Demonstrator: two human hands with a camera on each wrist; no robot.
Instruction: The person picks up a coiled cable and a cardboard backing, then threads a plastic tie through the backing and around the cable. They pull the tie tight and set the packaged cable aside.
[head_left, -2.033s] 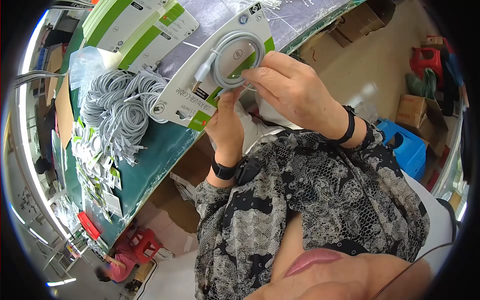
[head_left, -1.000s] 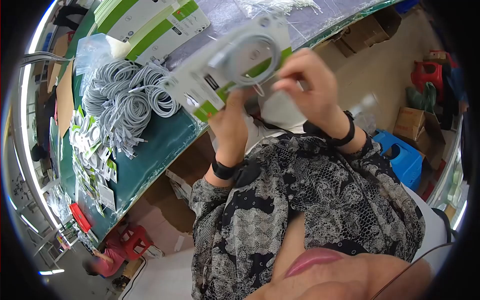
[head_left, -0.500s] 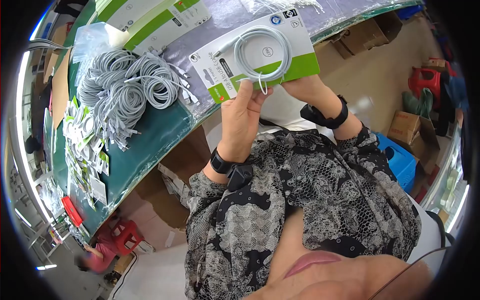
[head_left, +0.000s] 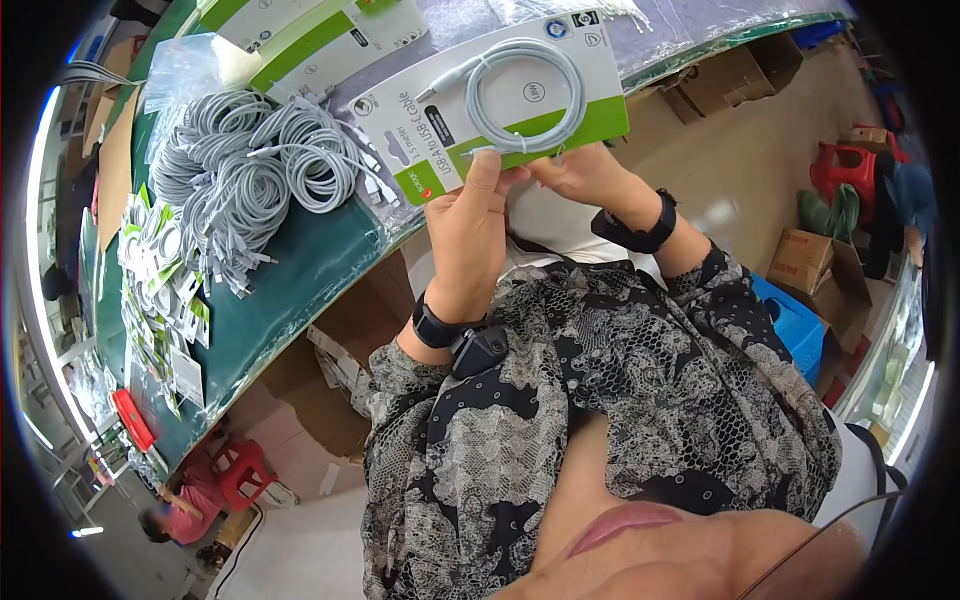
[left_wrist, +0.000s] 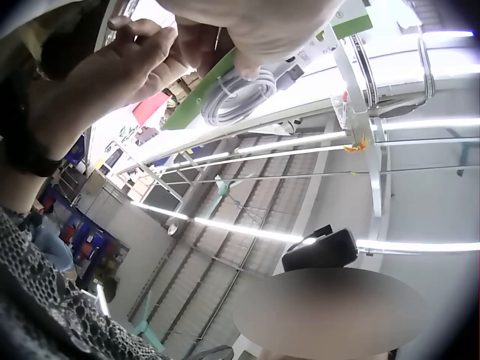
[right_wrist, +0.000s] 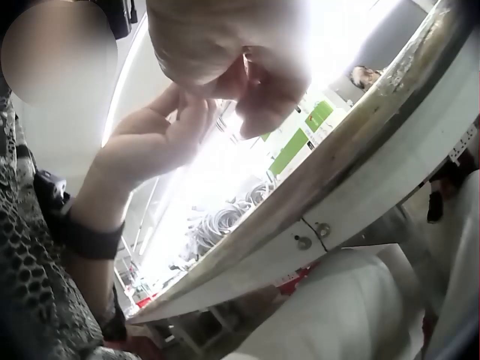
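Observation:
My left hand (head_left: 468, 235) grips a white and green cable card (head_left: 400, 125) by its lower edge, thumb on the printed front. Against that front lies a coiled grey USB cable (head_left: 578, 95), bound with thin white ties, its plug pointing left. My right hand (head_left: 592, 180) is at the card's lower edge, partly behind it, its fingers bent together close to the left fingertips. In the left wrist view, a thin white cable tie (left_wrist: 218, 37) shows between the two hands. The right fingertips pinch the tie's end, mostly hidden behind the card.
On the green table (head_left: 300, 280) lie a heap of coiled grey cables (head_left: 230, 170) and a pile of carded cables (head_left: 165, 270). Stacked cards (head_left: 330, 60), a plastic bag (head_left: 195, 75) and loose white ties (head_left: 600, 10) are farther back. A blue stool (head_left: 795, 325) stands at right.
The right hand left the card's front and went behind its lower edge. The card turned flatter toward the camera. The white tie's loop hanging below the coil half a second ago is drawn in.

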